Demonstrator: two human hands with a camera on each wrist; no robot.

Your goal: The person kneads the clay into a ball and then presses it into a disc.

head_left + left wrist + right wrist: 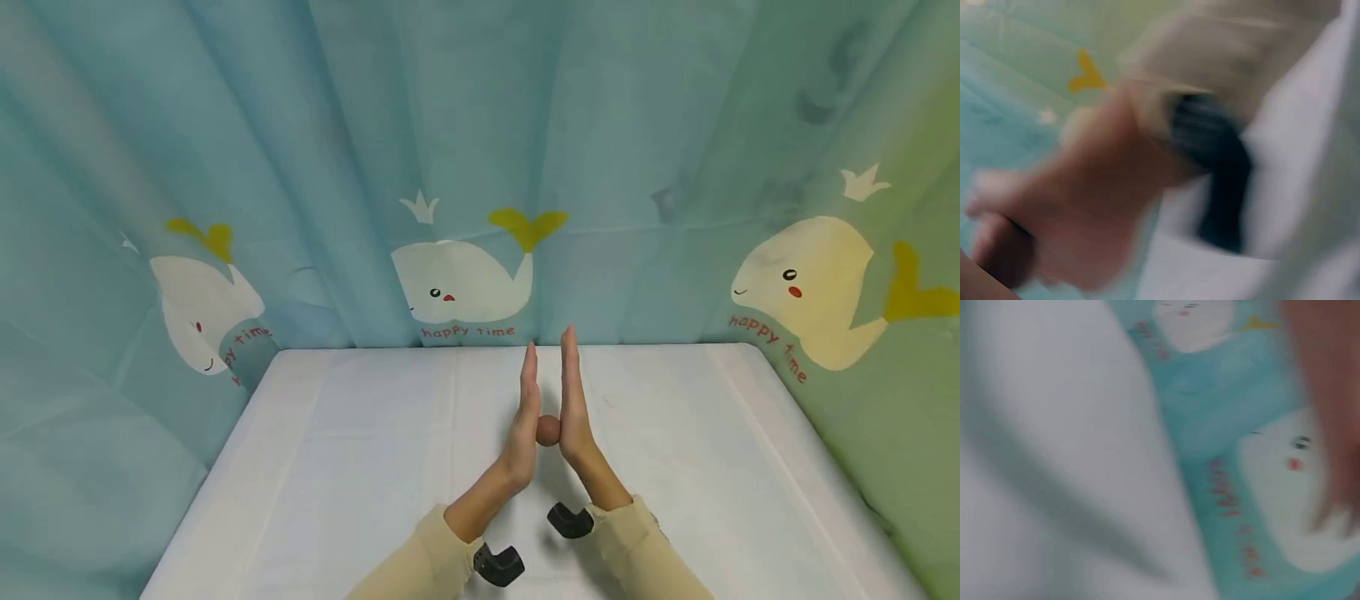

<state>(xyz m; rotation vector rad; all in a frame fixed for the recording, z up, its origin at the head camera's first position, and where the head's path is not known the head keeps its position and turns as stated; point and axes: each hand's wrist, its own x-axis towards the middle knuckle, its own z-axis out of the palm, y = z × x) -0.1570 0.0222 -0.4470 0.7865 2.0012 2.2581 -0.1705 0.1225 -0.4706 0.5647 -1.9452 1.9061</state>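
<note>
A small brown ball (548, 431), which looks like clay, sits between two upright palms in the head view. My left hand (524, 429) touches it from the left, fingers straight and pointing away from me. From the other side my right hand (574, 408) presses on it, its fingers straight too. Above the ball the fingertips stand apart. The left wrist view is blurred; in it the ball (1005, 251) shows dark at lower left, against the palm of the right hand (1079, 212). In the right wrist view a blurred hand (1338, 444) fills the right edge, and the ball cannot be made out.
Below the hands lies a white-covered table (360, 442). A blue-green curtain (480, 125) printed with white whales hangs behind it and along both sides. Black wrist devices (498, 566) sit at the cuffs of the beige sleeves (420, 558).
</note>
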